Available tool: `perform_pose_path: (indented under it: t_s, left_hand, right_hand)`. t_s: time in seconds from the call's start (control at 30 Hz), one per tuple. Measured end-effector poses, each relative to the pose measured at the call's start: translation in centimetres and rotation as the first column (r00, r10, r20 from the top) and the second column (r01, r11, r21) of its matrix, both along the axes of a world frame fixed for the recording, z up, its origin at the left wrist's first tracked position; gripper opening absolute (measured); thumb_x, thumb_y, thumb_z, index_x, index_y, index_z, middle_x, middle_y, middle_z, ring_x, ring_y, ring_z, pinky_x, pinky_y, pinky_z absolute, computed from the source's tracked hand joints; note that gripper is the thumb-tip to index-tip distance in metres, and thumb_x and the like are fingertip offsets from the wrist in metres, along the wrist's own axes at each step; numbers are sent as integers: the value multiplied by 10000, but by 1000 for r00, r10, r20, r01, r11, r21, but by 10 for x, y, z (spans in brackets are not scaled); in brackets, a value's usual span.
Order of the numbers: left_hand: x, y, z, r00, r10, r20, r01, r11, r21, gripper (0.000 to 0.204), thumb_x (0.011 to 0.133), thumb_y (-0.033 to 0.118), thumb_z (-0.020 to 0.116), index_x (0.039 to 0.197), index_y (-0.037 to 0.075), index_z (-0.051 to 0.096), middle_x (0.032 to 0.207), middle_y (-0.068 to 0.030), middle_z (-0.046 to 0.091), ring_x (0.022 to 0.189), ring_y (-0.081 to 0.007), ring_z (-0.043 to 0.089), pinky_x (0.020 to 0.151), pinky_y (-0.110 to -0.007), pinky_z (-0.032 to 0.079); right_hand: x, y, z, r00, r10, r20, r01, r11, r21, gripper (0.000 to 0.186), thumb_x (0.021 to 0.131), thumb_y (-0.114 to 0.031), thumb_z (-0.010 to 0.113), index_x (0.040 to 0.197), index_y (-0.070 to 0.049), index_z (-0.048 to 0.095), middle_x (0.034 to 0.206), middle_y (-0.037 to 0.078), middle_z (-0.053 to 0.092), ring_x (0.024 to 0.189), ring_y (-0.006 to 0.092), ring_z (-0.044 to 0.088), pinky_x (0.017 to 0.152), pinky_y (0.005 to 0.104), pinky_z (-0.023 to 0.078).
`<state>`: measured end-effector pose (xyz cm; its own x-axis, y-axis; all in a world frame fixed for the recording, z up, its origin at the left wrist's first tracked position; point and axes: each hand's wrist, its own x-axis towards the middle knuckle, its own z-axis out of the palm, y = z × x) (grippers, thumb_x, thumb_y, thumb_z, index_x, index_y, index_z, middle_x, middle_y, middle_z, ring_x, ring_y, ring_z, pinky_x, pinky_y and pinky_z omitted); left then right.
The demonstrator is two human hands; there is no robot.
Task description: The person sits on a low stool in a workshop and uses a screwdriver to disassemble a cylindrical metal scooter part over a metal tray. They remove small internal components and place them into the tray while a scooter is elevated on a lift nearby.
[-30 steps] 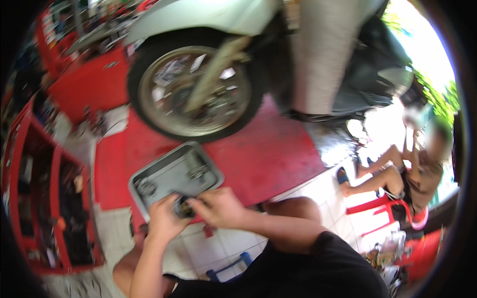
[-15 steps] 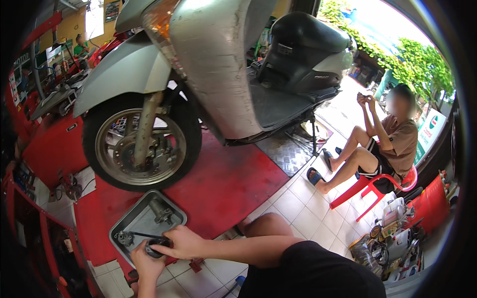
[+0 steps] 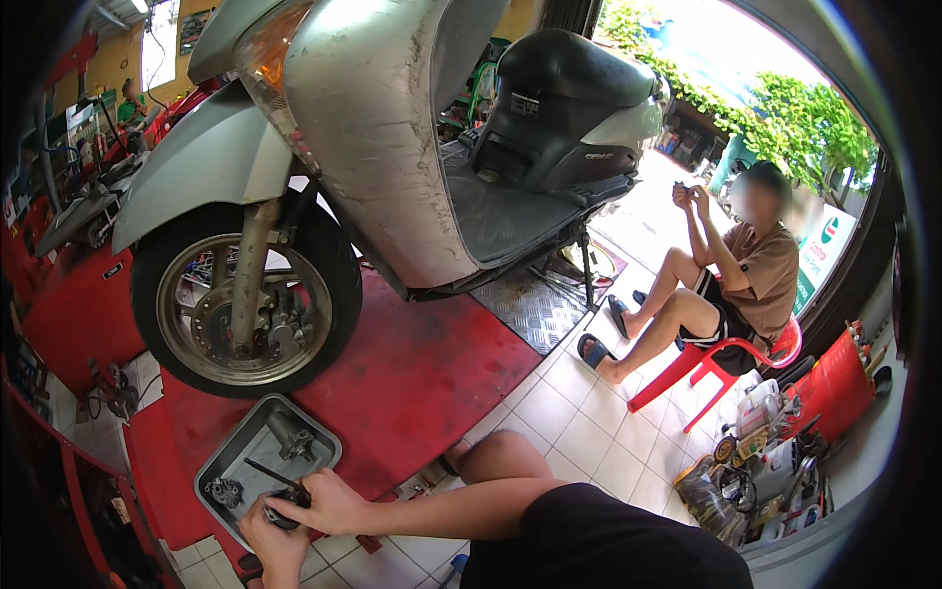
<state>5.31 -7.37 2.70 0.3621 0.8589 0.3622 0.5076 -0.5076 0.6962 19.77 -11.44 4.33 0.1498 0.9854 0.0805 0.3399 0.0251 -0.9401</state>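
Low in the view, my left hand [image 3: 275, 545] is closed around a small dark round part [image 3: 287, 507], mostly covered by fingers. My right hand [image 3: 332, 503] is closed too, with its fingers at the same part. A thin dark rod-like tool [image 3: 273, 473] sticks out of the right hand toward the upper left; its other end is hidden in the grip. Both hands are over the near edge of a grey metal tray [image 3: 208, 473]. In that tray are a cylindrical metal part [image 3: 291, 437] and a smaller metal piece [image 3: 228, 493].
A silver scooter [image 3: 383, 147] stands on a red platform [image 3: 432, 363], its front wheel [image 3: 245, 314] just beyond the tray. At right a person [image 3: 760, 260] sits on a red plastic chair [image 3: 711, 378]. Bottles and tools [image 3: 765, 471] crowd the floor at lower right.
The whole view has shifted, so the scooter and seated person appear further left. Both hands stay together at the dark part, and the rod-like tool slants more steeply.
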Motion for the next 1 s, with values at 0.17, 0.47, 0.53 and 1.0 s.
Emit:
perform_pose_path:
  t_s: [0.17,0.47,0.53,1.0]
  left_hand:
    - [-4,7,-13,996,-65,69,62,997,44,230,638,114,750,771,-6,606,674,-203,632,684,-438,649,591,-455,478]
    - [-15,-3,-6,996,-53,-68,64,982,178,282,598,133,804,793,20,635,759,-155,683,719,-363,683,679,-396,507]
    - [-17,-3,-4,995,-94,-21,96,992,81,322,591,146,822,816,19,629,779,-150,678,730,-346,674,696,-401,501]
    - [-52,10,-14,922,-379,-78,337,885,-321,377,707,88,834,1029,-24,673,955,-103,709,880,-190,672,763,-341,548]
  right_hand:
    - [-4,3,-16,996,-3,87,-4,998,69,595,892,-470,665,623,57,600,528,215,544,499,350,592,508,412,469]
    - [-2,-2,-14,976,104,192,-132,982,135,454,889,-369,656,801,77,661,602,242,591,609,413,626,580,462,504]
    - [1,-4,-2,978,131,165,-155,978,140,425,881,-343,668,801,75,654,660,247,612,650,411,634,603,459,507]
    - [0,-19,4,967,160,197,-207,947,246,417,847,-322,683,782,86,623,761,245,624,711,428,628,661,466,506]
